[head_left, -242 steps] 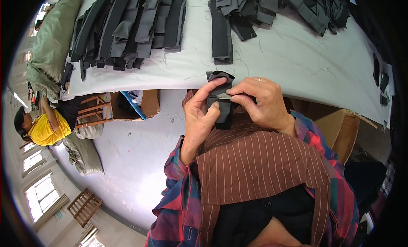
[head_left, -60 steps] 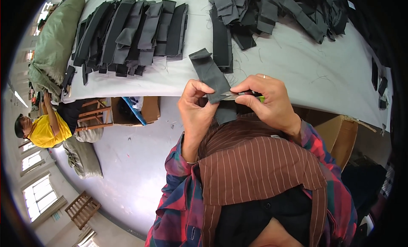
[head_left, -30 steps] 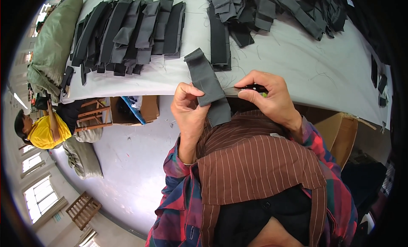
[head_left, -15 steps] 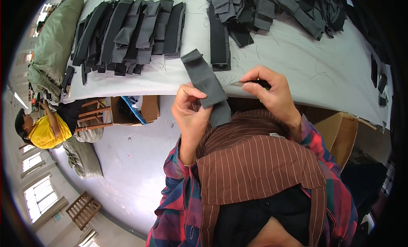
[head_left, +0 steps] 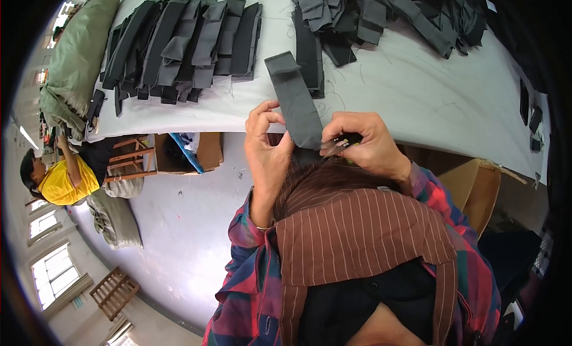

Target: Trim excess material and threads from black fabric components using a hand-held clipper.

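Note:
A dark grey fabric strip (head_left: 293,99), folded over at its far end, is pinched between the thumb and fingers of my left hand (head_left: 266,145). Its far end reaches over the table edge, and the near end hangs down in front of my apron. My right hand (head_left: 374,148) is closed around small dark thread snips (head_left: 342,142), whose blades point at the strip's near right edge. Whether the blades touch the cloth is hard to make out. Part of the snips is hidden by the fingers.
On the white-covered table (head_left: 405,105) lie a row of dark strips (head_left: 185,45) at left and a loose heap (head_left: 387,15) at right. Stray threads dot the cover. Cardboard boxes (head_left: 210,149) stand below. A person in yellow (head_left: 68,182) is at far left.
My right hand has moved left and down with the snips, up to the strip. My left hand has shifted slightly, and the strip's far end is higher and more upright.

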`<state>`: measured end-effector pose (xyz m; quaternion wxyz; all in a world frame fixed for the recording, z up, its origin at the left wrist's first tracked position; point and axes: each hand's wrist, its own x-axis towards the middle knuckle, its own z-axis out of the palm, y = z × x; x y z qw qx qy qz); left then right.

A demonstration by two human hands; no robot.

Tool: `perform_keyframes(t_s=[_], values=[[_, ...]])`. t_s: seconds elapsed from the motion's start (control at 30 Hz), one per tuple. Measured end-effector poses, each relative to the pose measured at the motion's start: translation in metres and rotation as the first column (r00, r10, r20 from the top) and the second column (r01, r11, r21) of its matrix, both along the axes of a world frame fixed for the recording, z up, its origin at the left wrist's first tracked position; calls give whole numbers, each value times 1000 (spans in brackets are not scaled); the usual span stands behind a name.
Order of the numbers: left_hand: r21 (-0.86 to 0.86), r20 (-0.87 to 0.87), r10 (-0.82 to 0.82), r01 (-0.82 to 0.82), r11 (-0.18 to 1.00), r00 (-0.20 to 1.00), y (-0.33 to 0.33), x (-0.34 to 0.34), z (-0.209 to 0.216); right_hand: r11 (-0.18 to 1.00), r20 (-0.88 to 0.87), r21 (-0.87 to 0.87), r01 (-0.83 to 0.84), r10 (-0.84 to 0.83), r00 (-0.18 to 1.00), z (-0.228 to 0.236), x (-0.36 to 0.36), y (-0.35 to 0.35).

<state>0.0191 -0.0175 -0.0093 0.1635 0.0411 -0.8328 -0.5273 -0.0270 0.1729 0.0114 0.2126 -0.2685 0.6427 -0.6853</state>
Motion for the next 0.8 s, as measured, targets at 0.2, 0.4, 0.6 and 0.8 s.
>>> perform_keyframes(t_s=[0.2, 0.4, 0.6, 0.8], values=[[704, 210, -226, 13, 710, 951, -1, 9, 1, 991, -328, 92, 93, -58, 943, 1, 1, -2], [845, 120, -260, 39, 533, 958, 5, 9, 14, 956, -529, 246, 163, -8, 848, 7, -5, 1], [777, 110, -247, 71, 625, 963, 7, 8, 19, 928, -432, 243, 283, -157, 888, 13, -15, 8], [758, 105, -283, 108, 643, 953, 9, 9, 21, 878, -435, 230, 420, -293, 851, 7, -13, 3]])
